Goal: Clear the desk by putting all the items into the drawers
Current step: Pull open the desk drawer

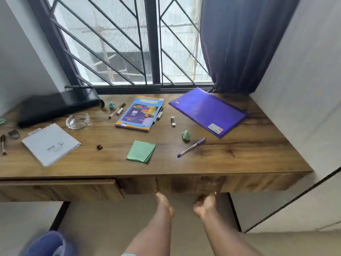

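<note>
both hands sit at the lower lip of the right drawer (239, 183), under the surface (239, 156) where pen (191, 147) and notebook (50, 144) lie. the right hand (205, 204) curls its fingers onto the lip; the left hand (163, 200) hides its fingers, so i cannot tell. best pull straight and evenly.

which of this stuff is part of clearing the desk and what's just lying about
Part of the job: purple folder, workbook, notepad, green sticky notes, purple pen, glass ashtray, markers, crumpled green paper, black case, left drawer, right drawer.

Just there: curtain, window grille, blue object on the floor.
</note>
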